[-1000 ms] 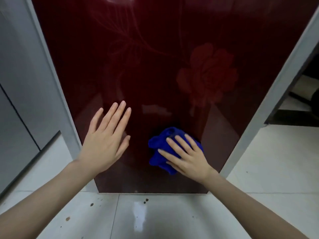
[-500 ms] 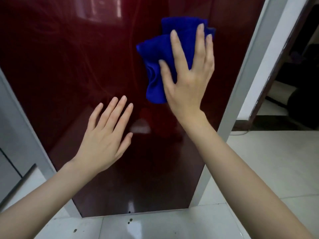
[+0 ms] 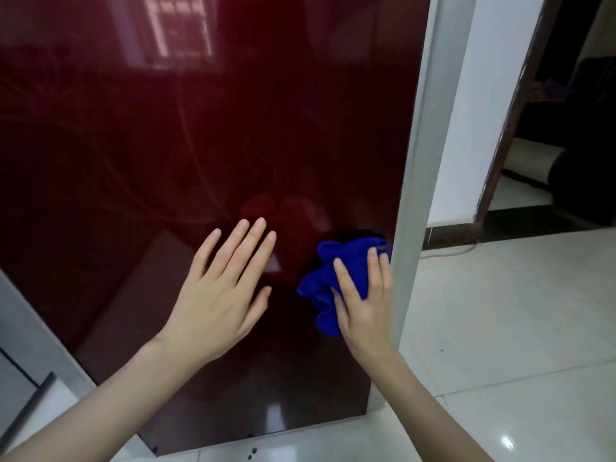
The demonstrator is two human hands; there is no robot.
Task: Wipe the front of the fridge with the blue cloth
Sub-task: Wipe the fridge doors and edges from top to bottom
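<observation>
While the right hand [image 3: 366, 305] presses the blue cloth [image 3: 336, 271] flat vs the fridge front [image 3: 233, 145], its grip is loose: fingers laid straight over the bunched fabric, palm pushing it onto the panel, not clenched round it. Cloth sits low on the fridge front, right up against the fridge's grey right edge strip [image 3: 416, 195], w/ folds spilling out left of the fingers. Left hand [image 3: 223, 295] is open, fingers spread, holding nothing, flat on or just off the glass beside the cloth; can't tell if it touches.

Surface: fridge front is glossy dark red, mirror-like. It reflects a bright window up near the fridge's top, faint curved line pattern across the middle, dim reflection of the hands just above them. A grey strip frames the fridge's left edge too [image 3: 33, 328].

Room: white glossy floor tiles [image 3: 500, 328] run from the fridge base out to the right, a few dark specks by the bottom corner. Right of the fridge stands a white wall [image 3: 483, 111], then a dark brown door frame [image 3: 513, 111] opening on a dim room beyond. A thin pale cord [image 3: 450, 251] lies on the floor close to the fridge's right side.
</observation>
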